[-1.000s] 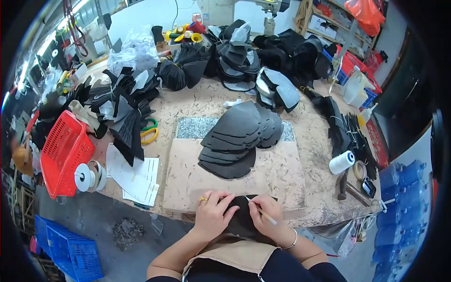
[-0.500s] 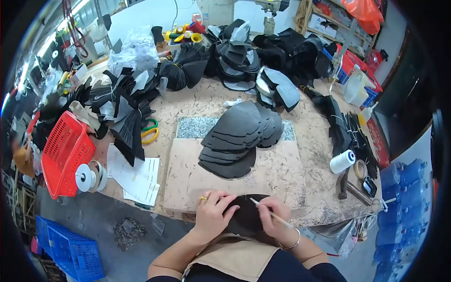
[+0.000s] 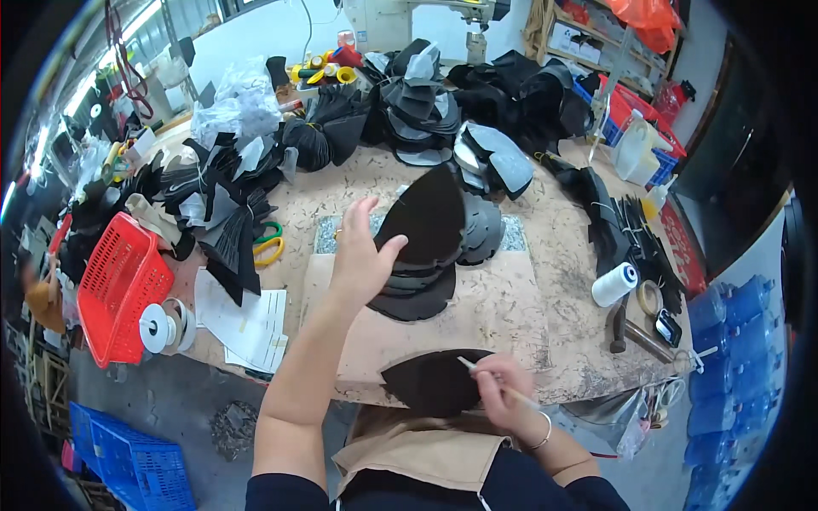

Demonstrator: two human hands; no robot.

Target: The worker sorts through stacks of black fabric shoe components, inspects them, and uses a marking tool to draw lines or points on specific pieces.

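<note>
My left hand point(image 3: 358, 255) is open, fingers spread, at the left edge of a dark leaf-shaped piece point(image 3: 433, 217). Its thumb meets that edge. This piece lies over a fanned stack of grey-black cut pieces point(image 3: 417, 302) on a pale board point(image 3: 498, 328). Closed in a pinch, my right hand point(image 3: 503, 387) holds a slim pale pen-like stick point(image 3: 467, 364). The stick's tip is at the upper right of another black leaf-shaped piece point(image 3: 430, 383), which lies at the table's near edge and partly under the right hand.
Bundles of black pieces point(image 3: 328, 128) line the back. On the left are a red basket point(image 3: 123, 289), white spools point(image 3: 166, 325), paper patterns point(image 3: 247, 319) and scissors point(image 3: 269, 247). To the right lie a thread cone point(image 3: 614, 284), tape roll point(image 3: 649, 297) and hammer point(image 3: 639, 334).
My left hand has gone from the near edge up to the stack. A dark piece now covers the stack's top. My right hand stays near the front edge, still holding the stick.
</note>
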